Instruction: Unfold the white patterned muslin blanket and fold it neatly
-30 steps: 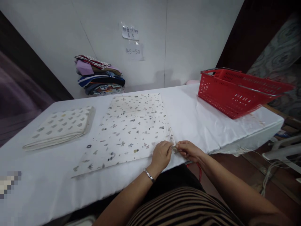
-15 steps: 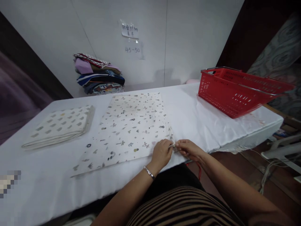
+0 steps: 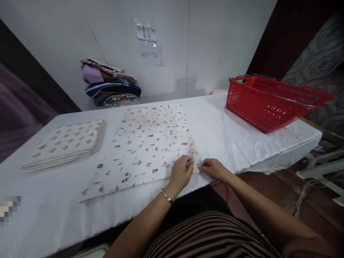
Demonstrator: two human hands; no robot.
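Cloth (image 3: 145, 148), printed, by front edge of table (image 3: 215, 132); left hand (image 3: 180, 172) closed on gathered side, right hand (image 3: 215, 169) pinching near corner. Uneven pulling could skew it.

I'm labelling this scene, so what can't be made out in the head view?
In the head view:
Red basket: floor hidden by its near wall.
Spread cloth: near edge partly covered by the left hand.
Pixelated item: blurred, cut off by the picture's left edge.

Worktop (image 3: 212, 125): is wearing smooth, faintly shiny cloth. Printed sheet (image 3: 146, 150): is showing matt cloth. Basket (image 3: 248, 104): is showing smooth plastic, its handles (image 3: 292, 100) gleaming metal. Bracelet (image 3: 167, 196): is shining, polished metal.
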